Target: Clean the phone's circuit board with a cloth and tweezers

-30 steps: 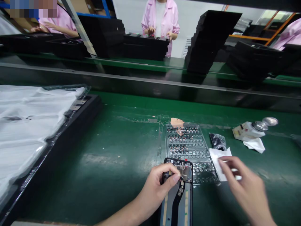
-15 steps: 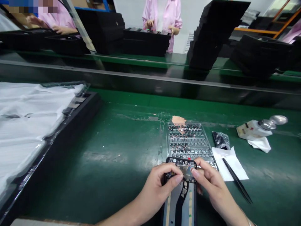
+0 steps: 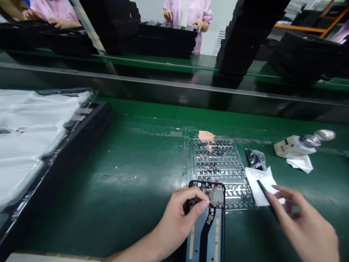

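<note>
- Currently working low over the green bench (image 3: 141, 203) on an opened phone (image 3: 197, 234), just in front of a clear parts tray (image 3: 237, 177) and partly overlapping it in view.
- With the left hand (image 3: 177, 214), pinching thumb and forefinger together on a small dark piece (image 3: 211, 206) by the upper end of the ribbon cable (image 3: 205, 240); too small to name.
- With the right hand (image 3: 305, 222), hovering at the black tweezers (image 3: 261, 187) on white paper (image 3: 256, 193); cannot tell whether touching or gripping them.
- Done, judging by the look: exposed the circuit board (image 3: 217, 196) at the phone's top end, laid the ribbon cable lengthwise below it.
- Not yet done: releasing the small dark piece, covering over the open phone.
- In the tray, dark parts in the upper rows but many bare pockets lower down; perhaps partway through a batch, judging from that alone.
</note>
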The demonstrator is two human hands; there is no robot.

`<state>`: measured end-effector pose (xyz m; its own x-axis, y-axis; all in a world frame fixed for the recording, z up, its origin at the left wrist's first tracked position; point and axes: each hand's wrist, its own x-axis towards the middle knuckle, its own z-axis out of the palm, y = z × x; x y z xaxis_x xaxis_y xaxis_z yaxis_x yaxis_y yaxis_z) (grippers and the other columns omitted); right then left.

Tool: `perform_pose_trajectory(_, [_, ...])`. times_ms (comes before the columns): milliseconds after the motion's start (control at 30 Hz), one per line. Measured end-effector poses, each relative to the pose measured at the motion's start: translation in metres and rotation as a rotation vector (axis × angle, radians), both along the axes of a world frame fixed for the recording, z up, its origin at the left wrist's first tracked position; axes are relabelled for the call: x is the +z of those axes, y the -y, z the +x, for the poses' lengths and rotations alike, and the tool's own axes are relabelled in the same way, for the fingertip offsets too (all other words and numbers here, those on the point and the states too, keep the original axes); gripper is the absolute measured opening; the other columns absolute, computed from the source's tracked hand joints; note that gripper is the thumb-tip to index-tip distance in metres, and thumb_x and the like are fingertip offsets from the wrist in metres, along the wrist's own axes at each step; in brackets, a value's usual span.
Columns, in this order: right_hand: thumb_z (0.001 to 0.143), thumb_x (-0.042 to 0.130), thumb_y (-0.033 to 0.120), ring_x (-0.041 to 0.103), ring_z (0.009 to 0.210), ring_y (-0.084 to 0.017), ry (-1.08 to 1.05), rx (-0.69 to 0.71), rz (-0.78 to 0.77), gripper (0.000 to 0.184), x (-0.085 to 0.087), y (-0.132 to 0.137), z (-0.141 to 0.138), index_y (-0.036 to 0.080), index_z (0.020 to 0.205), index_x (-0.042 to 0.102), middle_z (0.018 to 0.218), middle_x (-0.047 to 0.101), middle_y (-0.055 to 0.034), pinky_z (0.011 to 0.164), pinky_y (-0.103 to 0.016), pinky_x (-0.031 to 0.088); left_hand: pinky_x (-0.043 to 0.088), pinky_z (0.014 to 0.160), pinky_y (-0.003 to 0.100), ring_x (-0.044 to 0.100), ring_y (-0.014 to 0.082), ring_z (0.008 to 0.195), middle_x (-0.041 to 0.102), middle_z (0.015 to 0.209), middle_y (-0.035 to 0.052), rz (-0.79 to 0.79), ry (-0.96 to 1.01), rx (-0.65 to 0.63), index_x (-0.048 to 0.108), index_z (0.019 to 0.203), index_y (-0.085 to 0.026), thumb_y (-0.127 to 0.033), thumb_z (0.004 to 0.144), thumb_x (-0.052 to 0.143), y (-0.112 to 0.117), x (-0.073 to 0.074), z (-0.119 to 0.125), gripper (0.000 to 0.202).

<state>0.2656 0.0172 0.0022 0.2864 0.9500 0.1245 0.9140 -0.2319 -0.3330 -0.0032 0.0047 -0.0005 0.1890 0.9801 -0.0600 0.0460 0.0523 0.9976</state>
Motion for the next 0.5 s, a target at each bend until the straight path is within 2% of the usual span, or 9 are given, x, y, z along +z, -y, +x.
perform_pose_trajectory(67, [0.067, 0.045, 0.070, 0.057, 0.053, -0.023, 0.159, -0.095, -0.095, 0.048, -0.009, 0.001, 0.022, 0.028, 0.085, 0.061, 0.075, 0.063, -0.0049, 0.042, -0.031, 0.039, 0.035, 0.061, 0.021, 0.048, 0.0111, 0.062, 0.054, 0.063, -0.0004, -0.005, 0.004, -0.004, 0.057, 0.067, -0.015, -0.027, 0.084, 0.050, 0.000, 0.000, 0.001, 0.022])
perform_pose_trajectory(133, [0.068, 0.047, 0.067, 0.058, 0.053, -0.022, 0.200, -0.082, -0.155, 0.043, -0.019, 0.002, 0.034, 0.028, 0.080, 0.061, 0.082, 0.064, -0.0039, 0.040, -0.030, 0.039, 0.035, 0.061, 0.020, 0.048, 0.0112, 0.062, 0.054, 0.064, -0.0005, -0.004, 0.004, -0.012, 0.057, 0.067, -0.015, -0.028, 0.084, 0.050, -0.001, -0.001, 0.001, 0.022])
perform_pose_trajectory(233, [0.073, 0.045, 0.060, 0.057, 0.052, -0.020, 0.182, -0.028, -0.091, 0.037, -0.027, 0.009, 0.036, 0.026, 0.078, 0.059, 0.079, 0.064, -0.0030, 0.043, -0.030, 0.039, 0.035, 0.060, 0.020, 0.049, 0.0115, 0.062, 0.054, 0.064, -0.0006, -0.003, -0.023, -0.012, 0.057, 0.068, -0.015, -0.029, 0.084, 0.051, -0.001, -0.005, 0.001, 0.022])
perform_pose_trajectory(333, [0.075, 0.051, 0.054, 0.054, 0.051, -0.017, -0.026, -0.090, 0.129, 0.034, -0.022, 0.020, 0.033, 0.022, 0.082, 0.058, 0.065, 0.059, -0.0024, 0.047, -0.029, 0.041, 0.035, 0.059, 0.019, 0.049, 0.0114, 0.061, 0.055, 0.063, -0.0010, 0.012, -0.062, -0.009, 0.057, 0.068, -0.016, -0.029, 0.084, 0.051, -0.001, -0.011, 0.000, 0.021])
perform_pose_trajectory(433, [0.073, 0.062, 0.043, 0.050, 0.051, -0.013, -0.437, -0.234, 0.485, 0.036, -0.015, 0.024, 0.036, 0.019, 0.099, 0.056, 0.074, 0.061, -0.0034, 0.047, -0.025, 0.041, 0.035, 0.058, 0.019, 0.049, 0.0115, 0.060, 0.055, 0.063, -0.0011, 0.012, -0.069, -0.026, 0.058, 0.067, -0.017, -0.029, 0.083, 0.052, 0.000, -0.015, 0.000, 0.021])
perform_pose_trajectory(500, [0.071, 0.067, 0.039, 0.051, 0.053, -0.012, -0.622, -0.275, 0.577, 0.039, -0.015, 0.023, 0.047, 0.018, 0.102, 0.058, 0.081, 0.062, -0.0043, 0.045, -0.023, 0.040, 0.035, 0.057, 0.019, 0.049, 0.0119, 0.060, 0.055, 0.063, -0.0009, -0.007, -0.056, -0.011, 0.059, 0.066, -0.017, -0.030, 0.082, 0.053, 0.000, -0.016, 0.000, 0.021])
